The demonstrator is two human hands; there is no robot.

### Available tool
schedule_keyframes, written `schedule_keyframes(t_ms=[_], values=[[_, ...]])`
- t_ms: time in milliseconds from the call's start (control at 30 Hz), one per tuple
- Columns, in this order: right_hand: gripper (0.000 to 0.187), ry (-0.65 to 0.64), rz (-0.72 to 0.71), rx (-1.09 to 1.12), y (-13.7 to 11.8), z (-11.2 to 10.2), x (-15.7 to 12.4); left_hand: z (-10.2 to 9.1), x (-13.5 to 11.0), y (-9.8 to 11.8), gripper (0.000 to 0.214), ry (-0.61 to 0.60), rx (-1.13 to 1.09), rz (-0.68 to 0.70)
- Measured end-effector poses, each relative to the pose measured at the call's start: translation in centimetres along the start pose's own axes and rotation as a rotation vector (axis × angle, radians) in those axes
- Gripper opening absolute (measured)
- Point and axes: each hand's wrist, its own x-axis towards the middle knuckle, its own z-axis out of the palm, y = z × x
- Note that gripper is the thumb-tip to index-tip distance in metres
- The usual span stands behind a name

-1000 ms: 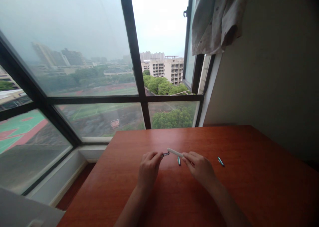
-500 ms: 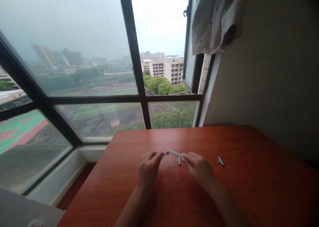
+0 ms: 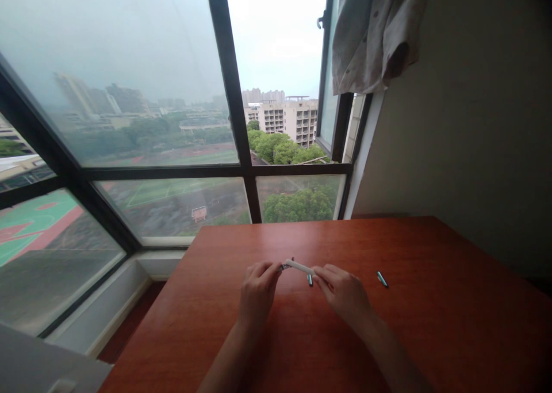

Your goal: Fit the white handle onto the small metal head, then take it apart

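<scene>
My left hand is closed, its thumb and fingers pinching a small dark-and-silver piece whose kind is too small to make out. From the right, my right hand grips the lower end of a slim white stick, which slants up to the left. The stick's far end meets or overlaps the small piece; I cannot tell whether they are joined. Beneath the stick, just left of my right fingertips, a small teal-and-black piece lies on the brown wooden table.
A second teal-and-black piece lies on the table to the right of my right hand. Beyond the table's far edge stand dark-framed windows, one pane open. A pale cloth garment hangs at the upper right beside the wall.
The white stick and my right hand have shifted slightly left, bringing the stick's tip further over the small piece. My left hand stays nearly in place.
</scene>
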Motion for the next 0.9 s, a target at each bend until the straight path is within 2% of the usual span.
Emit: schedule_keyframes(t_ms=[300,500,900], values=[[0.025,0.084,0.074,-0.065,0.18,0.21,-0.02,0.08,0.1,0.04,0.018,-0.009,0.002,0.028],[0.026,0.1,0.066,-0.042,0.16,0.06,-0.06,0.07,0.08,0.15,0.017,-0.036,0.018,0.014],[0.024,0.004,0.023,0.021,0.16,0.0,0.05,-0.14,0.01,-0.13,0.019,-0.025,0.027,-0.002]])
